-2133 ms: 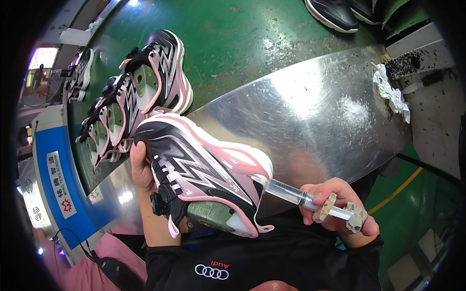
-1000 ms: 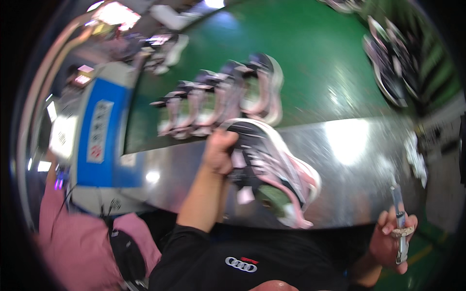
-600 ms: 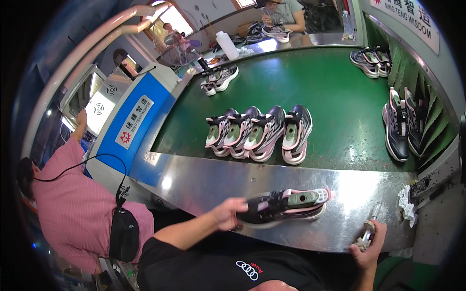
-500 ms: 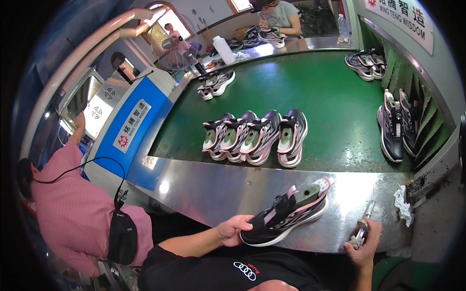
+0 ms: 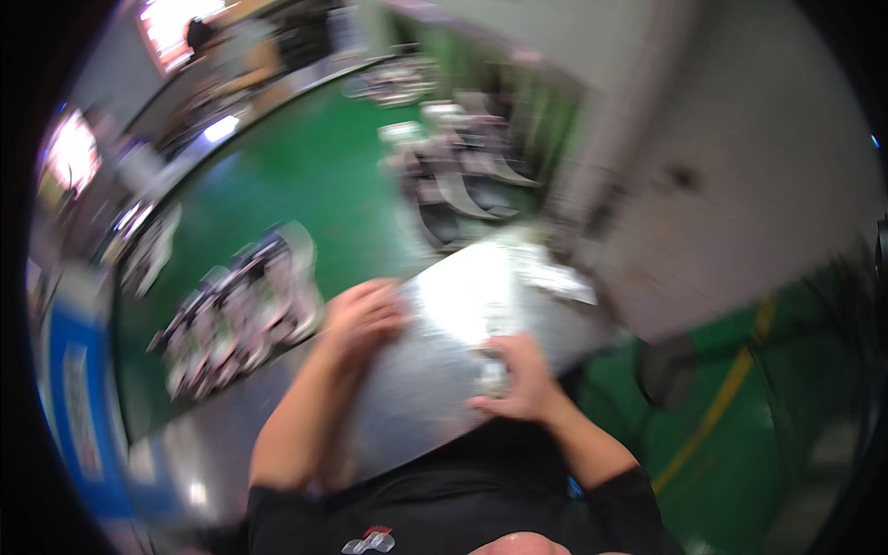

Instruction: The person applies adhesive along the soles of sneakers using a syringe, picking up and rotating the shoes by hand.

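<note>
Syringe (image 5: 493, 375) was in the right hand (image 5: 525, 377), over the metal tabletop (image 5: 416, 407); that grip was closed in around it, thumb on the near side, fingers on the far side. The left hand (image 5: 363, 313) was over the tabletop's far edge, fingers curled; too blurred to tell how far its grip was open, no shoe visible in it. Change: half a second earlier the left hand held a pink-and-black shoe by the toe; now it did not, so only the syringe was clearly in hand. Couldn't tell where that shoe went. The view had also swung right. A row of shoes (image 5: 245, 310) stood left of the left hand on the green surface (image 5: 342, 176), count smeared. More dark shoes (image 5: 453, 176) stood farther off, by the green flaps (image 5: 555, 129). Crumpled white paper (image 5: 560, 279) lay on the tabletop's far right part. Blue panel (image 5: 81, 407) at far left, grey housing (image 5: 740, 157) at right, green floor with yellow line (image 5: 717, 421) below it, bright window (image 5: 171, 32) upper left.
</note>
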`<state>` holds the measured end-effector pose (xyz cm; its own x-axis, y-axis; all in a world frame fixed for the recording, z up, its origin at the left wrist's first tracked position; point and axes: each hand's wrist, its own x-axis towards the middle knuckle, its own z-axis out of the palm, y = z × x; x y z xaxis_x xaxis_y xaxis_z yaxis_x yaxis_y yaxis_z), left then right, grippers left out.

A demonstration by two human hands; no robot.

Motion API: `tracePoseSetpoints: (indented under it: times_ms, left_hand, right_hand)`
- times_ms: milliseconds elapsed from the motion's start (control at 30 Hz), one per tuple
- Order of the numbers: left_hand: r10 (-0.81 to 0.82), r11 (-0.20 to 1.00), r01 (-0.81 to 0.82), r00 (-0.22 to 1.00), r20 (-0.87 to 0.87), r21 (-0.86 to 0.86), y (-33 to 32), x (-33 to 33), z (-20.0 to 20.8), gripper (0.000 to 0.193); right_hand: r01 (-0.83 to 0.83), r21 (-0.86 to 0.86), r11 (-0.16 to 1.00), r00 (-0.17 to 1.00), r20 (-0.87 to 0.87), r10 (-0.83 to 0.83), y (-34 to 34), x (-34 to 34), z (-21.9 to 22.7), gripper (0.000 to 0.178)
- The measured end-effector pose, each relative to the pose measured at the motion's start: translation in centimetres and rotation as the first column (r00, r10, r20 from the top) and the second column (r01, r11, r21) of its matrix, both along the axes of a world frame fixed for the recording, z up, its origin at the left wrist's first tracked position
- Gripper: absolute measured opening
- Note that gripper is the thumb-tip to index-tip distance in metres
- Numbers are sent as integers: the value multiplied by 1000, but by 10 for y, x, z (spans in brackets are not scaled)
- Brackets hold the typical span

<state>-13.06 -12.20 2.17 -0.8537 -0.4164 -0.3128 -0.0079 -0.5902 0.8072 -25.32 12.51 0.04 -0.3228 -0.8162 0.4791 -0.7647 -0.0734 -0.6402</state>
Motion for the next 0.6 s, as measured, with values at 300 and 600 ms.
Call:
tracePoseSetpoints:
  times_ms: [300,600]
  left_hand:
    - [535,597,-401,845,-29,-695,-87,147,-52,37]
    - [656,-34,-197,735,-170,-980,-119,115,-54,70]
  right_hand:
    - [-10,-62,998,998,57,14,-2,2,13,75]
    - [4,-62,998,999,39,-2,-1,6,5,75]
